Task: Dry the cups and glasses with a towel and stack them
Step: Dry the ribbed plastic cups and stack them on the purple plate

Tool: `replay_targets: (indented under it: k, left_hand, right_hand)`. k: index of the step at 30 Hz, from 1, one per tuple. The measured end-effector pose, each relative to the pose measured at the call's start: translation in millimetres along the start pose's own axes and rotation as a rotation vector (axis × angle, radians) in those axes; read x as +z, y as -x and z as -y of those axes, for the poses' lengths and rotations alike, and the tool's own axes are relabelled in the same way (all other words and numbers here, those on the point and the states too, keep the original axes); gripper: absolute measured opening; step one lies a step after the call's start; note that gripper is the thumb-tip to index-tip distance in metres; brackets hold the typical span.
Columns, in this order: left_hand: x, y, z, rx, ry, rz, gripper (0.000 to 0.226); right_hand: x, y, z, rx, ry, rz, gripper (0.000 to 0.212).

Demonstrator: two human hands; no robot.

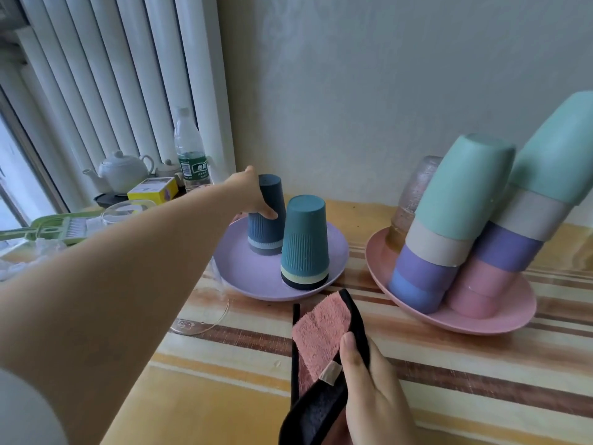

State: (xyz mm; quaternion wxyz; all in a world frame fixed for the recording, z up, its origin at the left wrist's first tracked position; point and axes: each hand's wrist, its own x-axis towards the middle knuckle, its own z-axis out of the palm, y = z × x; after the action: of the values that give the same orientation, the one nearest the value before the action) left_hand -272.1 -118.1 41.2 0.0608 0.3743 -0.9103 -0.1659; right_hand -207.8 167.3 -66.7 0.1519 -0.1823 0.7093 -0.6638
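My left hand reaches across and grips an upside-down dark blue ribbed cup standing on a lilac plate. A teal ribbed cup stack stands upside down beside it on the same plate. My right hand holds a pink towel with black trim near the front. On a pink plate at the right lean two upside-down stacks of pastel cups, with a clear glass behind them.
A clear glass lies on the striped tablecloth under my left forearm. At the back left stand a white teapot, a yellow box, a water bottle and a green grater. A wall and radiator pipes are behind.
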Motion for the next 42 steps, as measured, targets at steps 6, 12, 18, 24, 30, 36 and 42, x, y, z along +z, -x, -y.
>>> replay_targets:
  k: [6,12,18,24,30,36,42]
  left_hand:
    - [-11,15,-8,0.068,-0.047,-0.162,0.078]
    - [23,98,-21,0.187,0.518,-0.349,0.032]
    - [92,99,-12,0.101,0.790,-0.088,0.099]
    - [102,78,-14,0.103,0.763,-0.120,0.069]
    - [103,71,-14,0.209,0.570,-0.187,0.072]
    - [101,74,-18,0.200,0.423,-0.253,0.067]
    - [92,74,-16,0.234,0.460,-0.299,0.067]
  right_hand:
    - [0,0,3,0.073,-0.042,-0.024,0.008]
    - [-3,0,6,0.095,-0.061,0.017,0.015]
    - [-5,-1,2,0.007,-0.065,0.083,0.022]
    - [-6,-3,-1,0.028,-0.068,0.071,0.024]
    - [-5,-4,0,-0.007,-0.099,0.094,0.016]
    - [-6,-4,2,-0.041,-0.082,0.114,0.022]
    - [-7,-3,1,-0.004,-0.076,0.097,0.016]
